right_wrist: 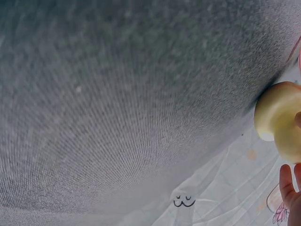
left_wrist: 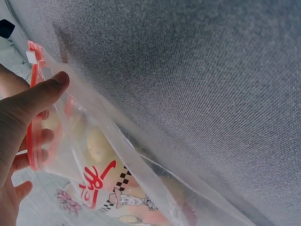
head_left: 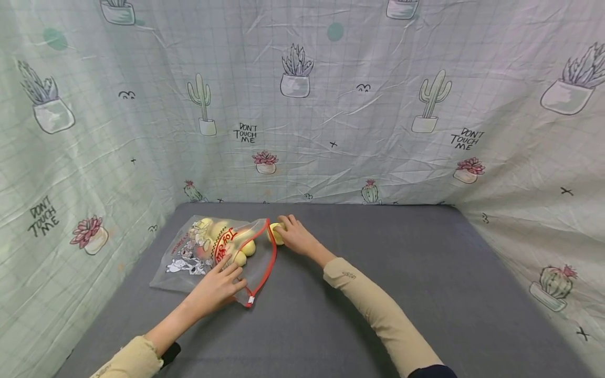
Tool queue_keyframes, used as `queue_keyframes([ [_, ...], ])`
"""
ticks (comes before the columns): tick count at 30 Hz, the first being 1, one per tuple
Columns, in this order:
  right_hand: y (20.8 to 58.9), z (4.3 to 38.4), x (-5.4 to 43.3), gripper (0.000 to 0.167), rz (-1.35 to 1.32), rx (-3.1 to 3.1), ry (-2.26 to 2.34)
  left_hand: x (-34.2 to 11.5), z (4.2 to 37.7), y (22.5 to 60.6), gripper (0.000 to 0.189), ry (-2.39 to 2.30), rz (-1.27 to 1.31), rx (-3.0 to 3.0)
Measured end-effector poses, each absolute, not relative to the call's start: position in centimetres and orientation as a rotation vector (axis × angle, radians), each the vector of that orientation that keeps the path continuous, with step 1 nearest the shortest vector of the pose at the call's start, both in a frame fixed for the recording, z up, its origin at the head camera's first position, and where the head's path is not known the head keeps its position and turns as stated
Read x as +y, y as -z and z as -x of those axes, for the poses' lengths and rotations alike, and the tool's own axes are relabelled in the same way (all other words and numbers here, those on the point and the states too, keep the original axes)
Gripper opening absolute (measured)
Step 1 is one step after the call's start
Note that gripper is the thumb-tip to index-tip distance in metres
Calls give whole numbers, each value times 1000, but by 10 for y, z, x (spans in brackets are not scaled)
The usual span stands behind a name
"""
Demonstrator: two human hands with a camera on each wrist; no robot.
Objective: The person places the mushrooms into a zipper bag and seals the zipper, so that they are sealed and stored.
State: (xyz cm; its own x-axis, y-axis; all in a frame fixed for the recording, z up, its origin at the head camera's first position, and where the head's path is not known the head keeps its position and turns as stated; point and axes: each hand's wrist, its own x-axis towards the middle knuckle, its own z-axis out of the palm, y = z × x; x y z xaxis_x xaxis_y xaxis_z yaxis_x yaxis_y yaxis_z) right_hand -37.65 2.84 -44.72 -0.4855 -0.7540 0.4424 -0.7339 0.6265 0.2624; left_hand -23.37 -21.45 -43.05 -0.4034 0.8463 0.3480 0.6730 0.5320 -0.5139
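Note:
A clear zip bag (head_left: 177, 273) with red lettering and cartoon figures lies on the left part of the table, its red-edged mouth spread toward the right. Several yellow and pinkish rounded fruits (head_left: 248, 248) show through the plastic. My left hand (head_left: 215, 289) holds the near side of the mouth, thumb (left_wrist: 49, 92) on one face of the plastic and fingers behind. At the far end of the mouth, my right hand (head_left: 300, 236) grips a yellow, lobed, fruit-like piece (right_wrist: 275, 117). Part of that hand lies outside the right wrist view.
A grey cloth-covered table (head_left: 378, 262) extends to the right of the bag. Behind it and along both sides hangs a pale curtain (head_left: 331, 115) printed with potted plants. The bag's white zip slider (head_left: 251, 300) sits at the near corner of the mouth.

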Motion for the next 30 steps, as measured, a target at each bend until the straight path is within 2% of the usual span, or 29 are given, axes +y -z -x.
queue_keyframes([
  [6, 451, 375, 32, 22, -1163, -2263, 10, -213, 234, 429, 48, -381, 1235, -2204],
  [23, 451, 365, 37, 28, -1111, -2359, 41, -210, 235, 430, 48, -383, 1244, -2192],
  [30, 451, 361, 33, 41, -977, -2420, 160, -210, 234, 432, 48, -385, 1243, -2180],
])
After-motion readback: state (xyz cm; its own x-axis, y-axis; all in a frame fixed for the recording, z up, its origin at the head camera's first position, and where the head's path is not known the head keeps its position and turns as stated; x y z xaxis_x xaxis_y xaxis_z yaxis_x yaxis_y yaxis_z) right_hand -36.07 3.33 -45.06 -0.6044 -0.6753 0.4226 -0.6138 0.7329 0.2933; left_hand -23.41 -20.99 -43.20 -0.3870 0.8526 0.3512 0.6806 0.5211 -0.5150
